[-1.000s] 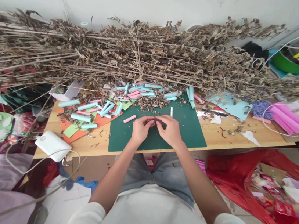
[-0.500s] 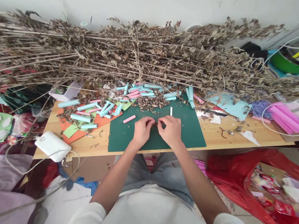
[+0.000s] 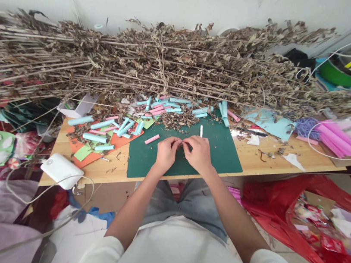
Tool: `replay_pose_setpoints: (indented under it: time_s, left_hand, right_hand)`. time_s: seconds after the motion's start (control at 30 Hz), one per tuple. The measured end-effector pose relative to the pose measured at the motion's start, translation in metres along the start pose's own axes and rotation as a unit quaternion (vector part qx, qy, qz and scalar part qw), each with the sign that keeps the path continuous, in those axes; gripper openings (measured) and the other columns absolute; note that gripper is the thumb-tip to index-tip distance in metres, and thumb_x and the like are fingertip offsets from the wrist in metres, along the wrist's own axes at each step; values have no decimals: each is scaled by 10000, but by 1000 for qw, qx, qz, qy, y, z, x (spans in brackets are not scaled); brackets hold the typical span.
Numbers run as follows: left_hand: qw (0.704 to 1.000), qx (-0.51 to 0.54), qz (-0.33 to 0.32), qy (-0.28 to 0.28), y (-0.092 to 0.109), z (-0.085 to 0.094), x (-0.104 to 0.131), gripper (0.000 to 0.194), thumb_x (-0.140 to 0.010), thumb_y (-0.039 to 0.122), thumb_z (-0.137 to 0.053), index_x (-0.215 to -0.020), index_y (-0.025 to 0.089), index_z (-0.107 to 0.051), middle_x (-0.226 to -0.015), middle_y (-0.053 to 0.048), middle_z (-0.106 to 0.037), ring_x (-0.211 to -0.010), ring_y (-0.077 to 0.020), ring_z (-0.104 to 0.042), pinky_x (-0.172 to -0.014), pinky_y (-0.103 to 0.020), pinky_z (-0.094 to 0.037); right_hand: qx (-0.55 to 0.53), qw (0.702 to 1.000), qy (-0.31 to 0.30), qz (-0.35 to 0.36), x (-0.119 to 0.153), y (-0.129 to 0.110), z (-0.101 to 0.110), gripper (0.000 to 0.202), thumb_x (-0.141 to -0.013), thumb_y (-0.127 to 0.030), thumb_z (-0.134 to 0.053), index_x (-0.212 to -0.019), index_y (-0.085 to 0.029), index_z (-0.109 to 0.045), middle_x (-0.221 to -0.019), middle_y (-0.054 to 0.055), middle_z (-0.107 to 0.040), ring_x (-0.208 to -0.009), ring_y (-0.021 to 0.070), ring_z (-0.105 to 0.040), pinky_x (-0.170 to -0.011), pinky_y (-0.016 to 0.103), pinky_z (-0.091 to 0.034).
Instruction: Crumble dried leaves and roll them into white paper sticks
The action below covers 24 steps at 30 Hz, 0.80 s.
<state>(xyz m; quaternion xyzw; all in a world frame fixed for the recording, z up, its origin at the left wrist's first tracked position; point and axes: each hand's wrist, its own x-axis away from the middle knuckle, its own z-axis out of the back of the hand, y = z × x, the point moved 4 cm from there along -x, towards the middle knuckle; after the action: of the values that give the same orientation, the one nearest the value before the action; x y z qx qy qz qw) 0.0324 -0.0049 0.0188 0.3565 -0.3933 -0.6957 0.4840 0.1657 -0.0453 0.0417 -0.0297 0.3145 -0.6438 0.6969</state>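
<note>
Over the green cutting mat (image 3: 221,155), my left hand (image 3: 166,153) and my right hand (image 3: 198,152) meet with fingertips pinched together. Between them is a tiny brown bit that looks like dried leaf, mostly hidden by the fingers. A pink paper roll (image 3: 152,139) lies on the mat to the left of my left hand. Just beyond my right hand is a small white stick (image 3: 201,131). Crumbled dried leaves (image 3: 178,119) are heaped at the mat's far edge.
A long pile of dried stalks (image 3: 152,60) lies along the wall. Blue paper rolls (image 3: 94,138) and orange paper (image 3: 83,161) are at left, near a white power bank (image 3: 62,171). Pink paper (image 3: 338,138) and purple yarn (image 3: 306,128) lie right. A red bag (image 3: 270,198) hangs below the table edge.
My right hand has shifted slightly left, closer against my left fingertips. The brown bit that showed between the fingers is now mostly covered.
</note>
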Motion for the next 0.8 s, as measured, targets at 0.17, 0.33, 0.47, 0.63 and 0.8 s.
replay_pose_setpoints:
  time_s: [0.17, 0.33, 0.47, 0.63, 0.8]
  left_hand:
    - [982, -165, -89, -14, 3, -1, 3, 273, -976, 290, -462, -902, 158, -689, -887, -78, -674, -850, -182, -620, -781, -274, -473]
    - [961, -243, -133, -17, 8, 4, 3, 304, -992, 311, -425, -975, 157, -686, -951, -94, -667, -928, -200, -612, -834, -296, -484]
    - [948, -281, -148, 13, 15, 18, -23, 294, -970, 225, -444, -1191, 161, -628, -1080, -124, -647, -1024, -231, -589, -896, -341, -477]
    - [928, -329, -167, -54, 20, 10, -72, 210, -923, 199, -526, -1025, 144, -701, -982, -140, -656, -1038, -276, -559, -898, -380, -465]
    - [918, -351, -173, -56, 18, -9, -97, 189, -881, 218, -609, -1012, 111, -695, -989, -167, -656, -1038, -290, -541, -936, -405, -428]
  right_hand:
    - [29, 999, -14, -7, 1, 6, 0, 173, -927, -219, -524, -917, -205, -697, -880, 46, -709, -855, 186, -604, -780, 342, -322]
    - [35, 999, -30, -23, 2, 13, -2, 138, -897, -241, -581, -842, -218, -706, -844, 36, -704, -846, 194, -601, -753, 341, -318]
    - [-3, 999, -21, -40, 2, 14, -3, 139, -860, -176, -565, -879, -220, -695, -874, 29, -706, -859, 196, -614, -760, 329, -353]
    - [-16, 998, 6, -57, 2, 12, -2, 257, -821, -89, -469, -864, -212, -691, -888, 47, -713, -874, 207, -622, -770, 329, -381]
    - [-19, 998, 24, -56, 4, 10, 1, 229, -848, -135, -478, -903, -209, -688, -899, 46, -716, -892, 211, -631, -791, 330, -398]
